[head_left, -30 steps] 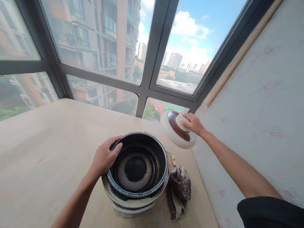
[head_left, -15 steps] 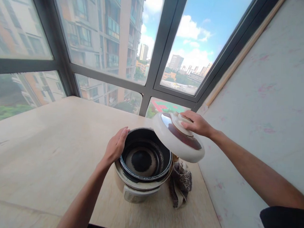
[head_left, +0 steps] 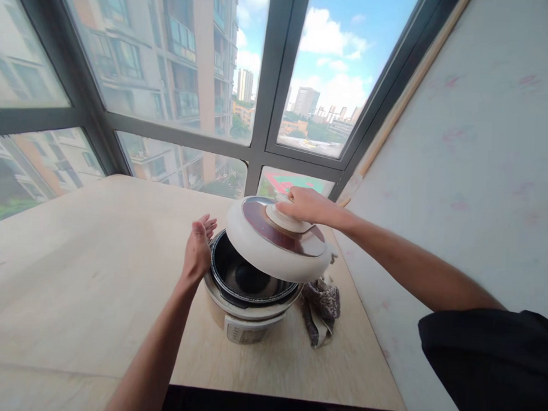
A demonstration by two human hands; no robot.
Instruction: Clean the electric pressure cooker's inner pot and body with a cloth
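My right hand grips the knob of a white lid with a shiny brown top. The lid is tilted over the right and back part of a pressure cooker; whether it touches the rim I cannot tell. Inside the cooker sits a dark inner pot, with a darker round patch on its bottom. My left hand is beside the pot's left rim, fingers stretched out and holding nothing. A control panel marks the cooker's near side.
A crumpled grey-brown cloth lies right of the cooker on the pale wooden surface. Grey-framed windows rise behind it. A papered wall with pink flowers stands along the right side.
The lid has moved left in my right hand and now covers part of the pot's opening. My left hand has shifted slightly off the rim, its fingers more spread. The view has shifted too.
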